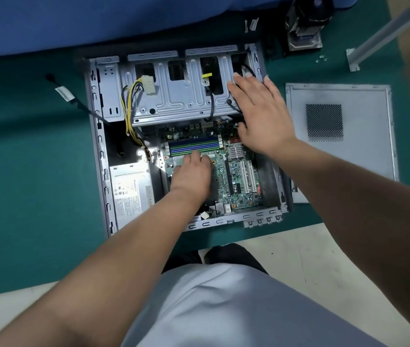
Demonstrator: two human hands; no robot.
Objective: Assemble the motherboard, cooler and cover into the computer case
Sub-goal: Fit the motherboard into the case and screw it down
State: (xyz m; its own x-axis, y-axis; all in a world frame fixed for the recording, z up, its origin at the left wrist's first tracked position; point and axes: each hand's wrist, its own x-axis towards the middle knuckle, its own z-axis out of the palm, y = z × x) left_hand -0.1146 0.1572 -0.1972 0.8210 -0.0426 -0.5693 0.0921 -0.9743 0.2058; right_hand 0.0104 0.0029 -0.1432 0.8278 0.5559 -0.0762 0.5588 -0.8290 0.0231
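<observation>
The open grey computer case [98, 156] lies flat on a green mat. The green motherboard [239, 181] sits inside it, below the drive cage [173, 96]. My left hand [191, 176] rests on the board's middle with curled fingers touching it near the RAM slots [193, 145]. My right hand [259, 113] lies with straight fingers spread over the case's upper right corner and the board's top right edge. The grey side cover [364, 151] lies flat to the right of the case. The cooler [304, 26] stands at the top right, apart from the case.
A power supply [131, 189] fills the case's lower left, with yellow and black cables [130, 106] running up. A loose black cable [73, 98] lies left of the case. Small screws [321, 58] and a metal stand leg [364, 46] are at top right. Blue cloth [98, 18] is behind.
</observation>
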